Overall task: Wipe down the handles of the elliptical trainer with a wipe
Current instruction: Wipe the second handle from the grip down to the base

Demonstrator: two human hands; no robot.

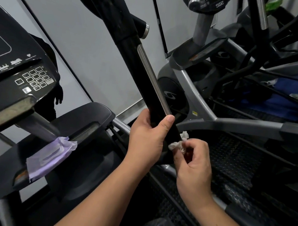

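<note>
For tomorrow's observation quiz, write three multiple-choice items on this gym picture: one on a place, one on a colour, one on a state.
1. Where is the wipe?
A. on the console
B. at the handle's lower end
C. on the floor

2. What colour is the packet?
A. purple
B. red
C. green

3. What is the left hand doing?
A. hanging free
B. pressing keys
C. gripping the handle

Key: B, the right hand pinches it against the bar there; A, it is pale purple; C, the fingers wrap the bar.
</note>
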